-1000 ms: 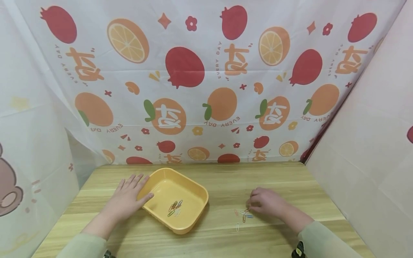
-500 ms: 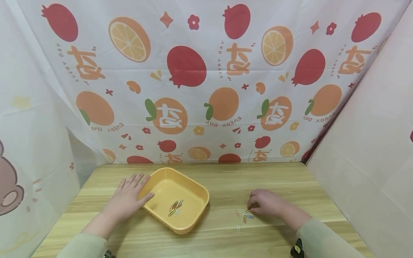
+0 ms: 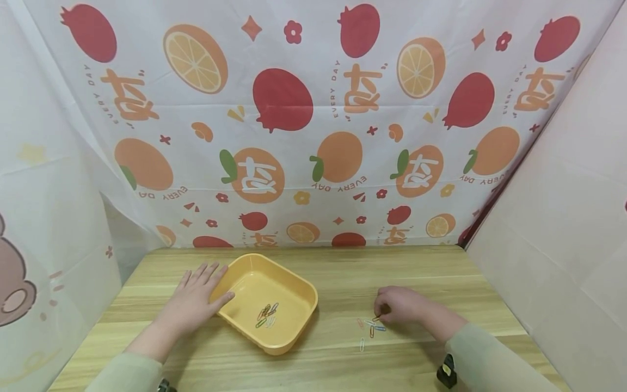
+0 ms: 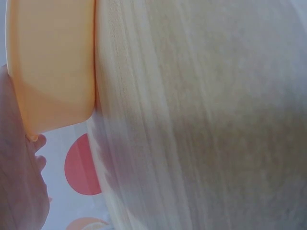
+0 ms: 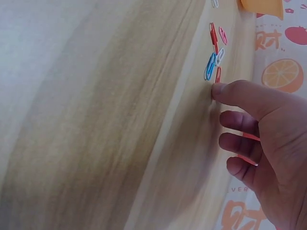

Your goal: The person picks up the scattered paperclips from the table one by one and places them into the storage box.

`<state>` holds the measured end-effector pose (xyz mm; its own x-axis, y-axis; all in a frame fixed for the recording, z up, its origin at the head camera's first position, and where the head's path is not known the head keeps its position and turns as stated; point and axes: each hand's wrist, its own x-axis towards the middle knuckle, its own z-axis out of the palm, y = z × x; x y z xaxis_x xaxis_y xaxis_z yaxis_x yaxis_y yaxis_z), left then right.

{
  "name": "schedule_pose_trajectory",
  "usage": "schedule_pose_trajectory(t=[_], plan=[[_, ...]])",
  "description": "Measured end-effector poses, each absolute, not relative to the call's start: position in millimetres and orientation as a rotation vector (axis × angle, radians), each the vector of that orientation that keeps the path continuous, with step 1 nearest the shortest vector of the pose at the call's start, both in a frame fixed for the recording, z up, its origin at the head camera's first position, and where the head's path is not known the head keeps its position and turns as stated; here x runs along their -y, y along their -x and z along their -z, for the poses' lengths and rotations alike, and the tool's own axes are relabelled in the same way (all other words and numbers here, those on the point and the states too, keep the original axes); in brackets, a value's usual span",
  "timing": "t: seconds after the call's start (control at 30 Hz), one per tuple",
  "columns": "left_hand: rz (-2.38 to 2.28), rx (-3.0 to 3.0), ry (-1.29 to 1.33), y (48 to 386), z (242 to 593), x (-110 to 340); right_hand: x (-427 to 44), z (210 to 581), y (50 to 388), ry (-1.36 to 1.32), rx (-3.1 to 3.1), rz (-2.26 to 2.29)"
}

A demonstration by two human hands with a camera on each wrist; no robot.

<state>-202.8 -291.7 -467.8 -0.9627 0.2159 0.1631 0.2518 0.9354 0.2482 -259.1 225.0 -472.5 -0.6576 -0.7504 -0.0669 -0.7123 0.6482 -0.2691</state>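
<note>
My left hand (image 3: 196, 298) rests on the left rim of a yellow plastic tray (image 3: 299, 291), fingers spread and thumb reaching over the edge. Several coloured paper clips (image 3: 266, 312) lie inside the tray. On the table to its right, my right hand (image 3: 401, 304) pinches the end of a red paper clip (image 5: 218, 74) between thumb and a finger that is mostly hidden; its other fingers curl in. Beside it lie a blue paper clip (image 5: 209, 66), a white paper clip (image 5: 219, 56), a pink paper clip (image 5: 223, 35) and another red paper clip (image 5: 214, 38).
A white paper clip (image 3: 362, 344) lies apart, nearer the table's front. The wood-grain table (image 3: 338, 370) is bounded by a fruit-printed cloth (image 3: 303, 125) at the back and pale cloth walls (image 3: 563, 228) at the sides.
My right hand has shifted very slightly at the loose clips, and more of the red clip at its fingertips shows. The left hand and the tray stay in place.
</note>
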Motion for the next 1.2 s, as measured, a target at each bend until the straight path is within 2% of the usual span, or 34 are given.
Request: schedule_pose_trajectory(t=[0.73,1.2], plan=[[0.409,2.951,0.367,201.8,467.2,290.4,-217.3,465.3,259.0,0.910,-2.598,0.449],[0.404,2.950,0.366,201.9,467.1,290.9,-214.1,465.7,260.1,0.954,-2.600,0.402]])
